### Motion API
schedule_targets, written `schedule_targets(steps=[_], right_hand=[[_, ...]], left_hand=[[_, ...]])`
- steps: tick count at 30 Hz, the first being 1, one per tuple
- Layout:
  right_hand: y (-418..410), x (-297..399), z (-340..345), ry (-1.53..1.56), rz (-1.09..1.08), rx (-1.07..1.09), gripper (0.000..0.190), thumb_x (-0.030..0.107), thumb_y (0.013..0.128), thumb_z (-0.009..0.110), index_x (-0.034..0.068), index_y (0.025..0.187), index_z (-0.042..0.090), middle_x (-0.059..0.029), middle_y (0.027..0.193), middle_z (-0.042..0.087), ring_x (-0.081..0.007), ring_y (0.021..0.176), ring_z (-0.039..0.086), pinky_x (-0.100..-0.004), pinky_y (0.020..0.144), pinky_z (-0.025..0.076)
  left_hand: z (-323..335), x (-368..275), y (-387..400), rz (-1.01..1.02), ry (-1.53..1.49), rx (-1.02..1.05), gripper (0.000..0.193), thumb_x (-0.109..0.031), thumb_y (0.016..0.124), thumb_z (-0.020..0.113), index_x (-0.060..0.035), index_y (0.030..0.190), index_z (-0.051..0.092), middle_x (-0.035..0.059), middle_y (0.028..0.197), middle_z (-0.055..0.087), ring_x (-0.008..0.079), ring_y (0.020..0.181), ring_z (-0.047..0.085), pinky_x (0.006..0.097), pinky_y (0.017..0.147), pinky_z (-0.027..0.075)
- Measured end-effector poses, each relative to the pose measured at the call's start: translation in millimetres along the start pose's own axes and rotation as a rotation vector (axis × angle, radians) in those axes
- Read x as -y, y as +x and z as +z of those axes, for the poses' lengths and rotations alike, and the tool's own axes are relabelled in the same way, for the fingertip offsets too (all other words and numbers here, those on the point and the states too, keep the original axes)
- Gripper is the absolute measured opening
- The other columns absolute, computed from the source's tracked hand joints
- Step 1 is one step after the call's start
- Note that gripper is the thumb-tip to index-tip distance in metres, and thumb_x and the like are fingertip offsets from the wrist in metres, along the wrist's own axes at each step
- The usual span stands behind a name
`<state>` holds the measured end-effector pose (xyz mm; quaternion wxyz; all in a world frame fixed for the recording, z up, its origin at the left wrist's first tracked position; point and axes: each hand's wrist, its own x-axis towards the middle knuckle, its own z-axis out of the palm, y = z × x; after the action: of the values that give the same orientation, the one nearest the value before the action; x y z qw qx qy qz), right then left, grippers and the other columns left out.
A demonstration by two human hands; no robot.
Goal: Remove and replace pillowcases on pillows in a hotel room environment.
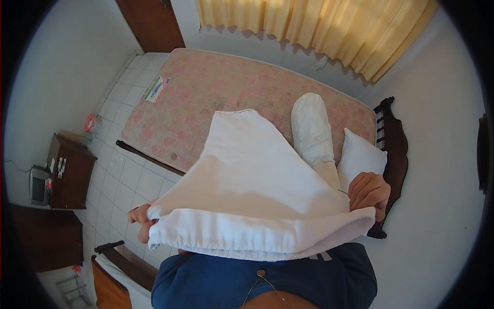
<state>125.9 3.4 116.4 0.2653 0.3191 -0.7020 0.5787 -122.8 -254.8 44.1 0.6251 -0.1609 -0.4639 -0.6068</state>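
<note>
A white cloth (247,170) with a gathered edge is stretched between my hands in front of my chest, its narrower end hanging over the bed. My left hand (143,220) pinches its gathered corner at the left. On the right, my right hand (369,193) grips the other corner, fingers curled over the edge. Beyond the cloth lies a mattress (239,81) with a faded pink floral cover. A long off-white bolster (312,123) rests on it towards the right, beside a white pillow (361,150) near the headboard. The cloth hides part of the bolster and the near mattress edge.
The dark wooden headboard (395,154) stands at the right, with a dark bed rail (150,156) on the near left side. Yellow curtains (308,27) hang beyond the bed. Across the tiled floor stand a brown cabinet (71,174), a small television (38,186) and a pink-rimmed basket (92,123).
</note>
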Motion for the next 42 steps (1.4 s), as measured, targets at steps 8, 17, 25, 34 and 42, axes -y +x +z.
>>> schedule_targets(steps=[8, 17, 25, 34, 42], right_hand=[[-18.8, -20.0, -16.2, -0.04, 0.565, 0.253, 0.011, 0.005, 0.068, 0.058, -0.004, 0.075, 0.06, -0.0095, 0.063, 0.058, -0.017, 0.052, 0.055, -0.025, 0.047, 0.041], [-76.8, -121.5, -39.8, -0.033, 1.194, -0.137, 0.017, 0.015, 0.079, 0.058, -0.001, 0.073, 0.057, 0.0018, 0.058, 0.047, -0.0051, 0.056, 0.042, -0.0211, 0.053, 0.035], [-121.2, -247.2, -50.7, -0.087, 1.289, -0.428, 0.014, 0.015, 0.081, 0.056, 0.001, 0.084, 0.058, 0.0052, 0.066, 0.049, -0.0036, 0.059, 0.041, -0.0195, 0.054, 0.034], [-208.9, -414.6, -80.7, -0.369, 1.32, -0.584, 0.016, 0.014, 0.078, 0.056, -0.001, 0.083, 0.058, -0.0012, 0.066, 0.055, -0.0094, 0.061, 0.048, -0.0239, 0.058, 0.039], [-227.8, -539.0, -100.7, -0.482, 1.494, -0.52, 0.02, 0.018, 0.076, 0.056, 0.0, 0.085, 0.059, -0.0093, 0.071, 0.06, -0.017, 0.066, 0.055, -0.0302, 0.061, 0.042]], left_hand=[[-25.0, 37.2, 7.3, 0.007, -0.041, 0.811, 0.027, -0.025, 0.08, 0.053, -0.0012, 0.072, 0.045, 0.0092, 0.073, 0.047, 0.02, 0.067, 0.047, 0.0335, 0.064, 0.041], [-44.4, 104.2, -67.6, -1.295, -0.2, 1.253, 0.012, -0.012, 0.08, 0.06, -0.0028, 0.08, 0.053, -0.0023, 0.072, 0.052, 0.0043, 0.065, 0.047, 0.0186, 0.058, 0.038], [-37.5, 183.3, -179.9, -1.371, -0.119, 1.281, 0.013, -0.013, 0.087, 0.05, -0.0025, 0.085, 0.058, -0.0063, 0.072, 0.05, 0.0027, 0.066, 0.042, 0.0172, 0.057, 0.032], [-7.1, 266.2, -308.5, -1.412, -0.068, 1.376, 0.015, -0.015, 0.086, 0.052, -0.0014, 0.083, 0.058, -0.0079, 0.065, 0.045, 0.0014, 0.058, 0.035, 0.0174, 0.051, 0.028], [-14.2, 355.4, -397.6, -1.441, 0.039, 1.387, 0.013, -0.013, 0.086, 0.051, -0.0021, 0.084, 0.058, -0.0084, 0.064, 0.044, 0.0015, 0.058, 0.036, 0.018, 0.05, 0.03]])
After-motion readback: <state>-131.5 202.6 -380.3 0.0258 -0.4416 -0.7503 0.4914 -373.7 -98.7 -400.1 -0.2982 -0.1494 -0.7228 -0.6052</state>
